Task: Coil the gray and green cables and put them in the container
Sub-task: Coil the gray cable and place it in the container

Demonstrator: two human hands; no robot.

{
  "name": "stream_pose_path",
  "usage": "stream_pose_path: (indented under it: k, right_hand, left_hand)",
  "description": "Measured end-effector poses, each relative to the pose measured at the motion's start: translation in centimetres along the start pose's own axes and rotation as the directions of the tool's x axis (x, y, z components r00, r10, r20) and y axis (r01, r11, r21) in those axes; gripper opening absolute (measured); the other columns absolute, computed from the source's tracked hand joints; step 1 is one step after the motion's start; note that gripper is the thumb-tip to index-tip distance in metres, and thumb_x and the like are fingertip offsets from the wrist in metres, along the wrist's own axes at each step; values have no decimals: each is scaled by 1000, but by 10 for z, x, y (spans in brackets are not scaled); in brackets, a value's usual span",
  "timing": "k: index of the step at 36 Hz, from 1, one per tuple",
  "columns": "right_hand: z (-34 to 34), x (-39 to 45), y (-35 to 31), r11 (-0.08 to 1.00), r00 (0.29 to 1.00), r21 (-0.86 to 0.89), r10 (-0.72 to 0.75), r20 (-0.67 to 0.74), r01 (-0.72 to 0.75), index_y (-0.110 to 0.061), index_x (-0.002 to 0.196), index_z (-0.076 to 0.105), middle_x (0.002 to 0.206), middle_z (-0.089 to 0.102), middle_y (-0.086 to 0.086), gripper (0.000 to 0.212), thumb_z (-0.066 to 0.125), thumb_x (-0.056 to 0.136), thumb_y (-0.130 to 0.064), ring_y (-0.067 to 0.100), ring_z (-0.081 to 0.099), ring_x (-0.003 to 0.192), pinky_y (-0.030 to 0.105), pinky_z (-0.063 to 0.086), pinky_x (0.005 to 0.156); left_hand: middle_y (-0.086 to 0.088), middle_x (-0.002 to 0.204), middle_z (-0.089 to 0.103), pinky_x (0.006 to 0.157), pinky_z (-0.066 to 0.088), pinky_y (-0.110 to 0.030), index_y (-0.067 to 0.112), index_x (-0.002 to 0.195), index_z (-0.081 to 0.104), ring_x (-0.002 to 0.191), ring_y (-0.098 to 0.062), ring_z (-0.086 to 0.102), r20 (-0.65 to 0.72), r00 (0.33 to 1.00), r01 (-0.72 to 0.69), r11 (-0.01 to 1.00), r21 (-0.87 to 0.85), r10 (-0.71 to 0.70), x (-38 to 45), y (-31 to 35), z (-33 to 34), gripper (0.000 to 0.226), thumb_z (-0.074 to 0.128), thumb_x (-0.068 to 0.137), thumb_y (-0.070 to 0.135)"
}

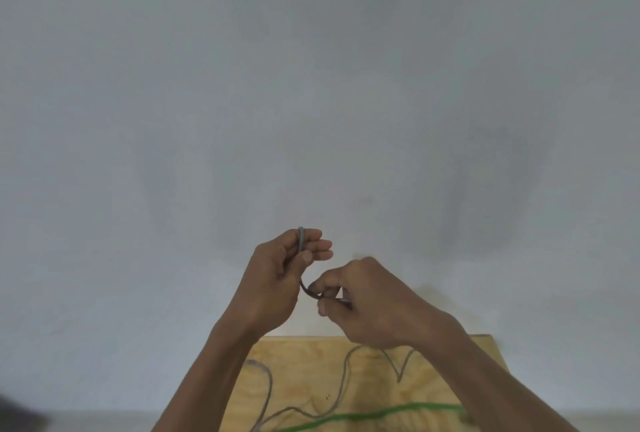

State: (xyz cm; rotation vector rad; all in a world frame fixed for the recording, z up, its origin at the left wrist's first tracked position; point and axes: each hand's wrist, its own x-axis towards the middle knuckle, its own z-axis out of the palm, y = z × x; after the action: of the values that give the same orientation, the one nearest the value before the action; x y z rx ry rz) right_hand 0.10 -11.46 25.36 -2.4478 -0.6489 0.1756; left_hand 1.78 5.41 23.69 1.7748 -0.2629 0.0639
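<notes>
My left hand (277, 279) is raised in front of the wall, fingers closed on the gray cable (301, 241), which loops over its fingertips. The cable curves down from there to my right hand (367, 303), which pinches it between thumb and fingers. More of the gray cable (268, 386) winds in loose curves over the wooden table below. The green cable (367, 415) lies stretched across the table near the bottom edge, untouched. No container is in view.
A light wooden table (304, 362) fills the bottom middle, set against a plain gray-white wall (311, 85). A dark blurred shape (17, 414) sits at the bottom left corner.
</notes>
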Motion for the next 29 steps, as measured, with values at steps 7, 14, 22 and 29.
stream_pose_path:
  k: [7,14,22,29]
  right_hand:
    - [-3,-1,1,998,998,25,-52,-22,52,-27,112,70,107,74,-12,22,54,98,-23,9,69,90,34,54,87]
    - [-9,3,9,969,963,180,-124,-237,169,-29,79,67,72,71,-19,12,78,82,-25,-1,64,61,15,48,63]
    - [-58,19,7,924,935,274,-182,-303,268,-12,68,68,55,59,-14,30,95,58,-21,4,47,48,17,39,52]
    - [-50,42,31,649,940,709,-25,-340,274,12,73,62,70,62,31,31,88,66,-3,26,51,57,28,43,50]
  left_hand:
    - [-1,101,79,75,56,-20,10,112,71,98,-13,75,-14,999,53,999,-3,-53,-7,3,8,22,53,103,18]
    - [10,62,66,61,41,-8,7,80,72,58,2,58,71,997,13,999,42,-16,-16,12,11,46,39,107,26]
    - [-8,59,59,75,41,-37,11,88,76,65,-23,50,133,975,196,969,-148,-177,-22,14,21,55,35,105,44]
    - [-7,66,55,89,47,-37,4,97,67,60,-16,49,321,943,231,863,-448,-86,-23,28,34,32,49,100,30]
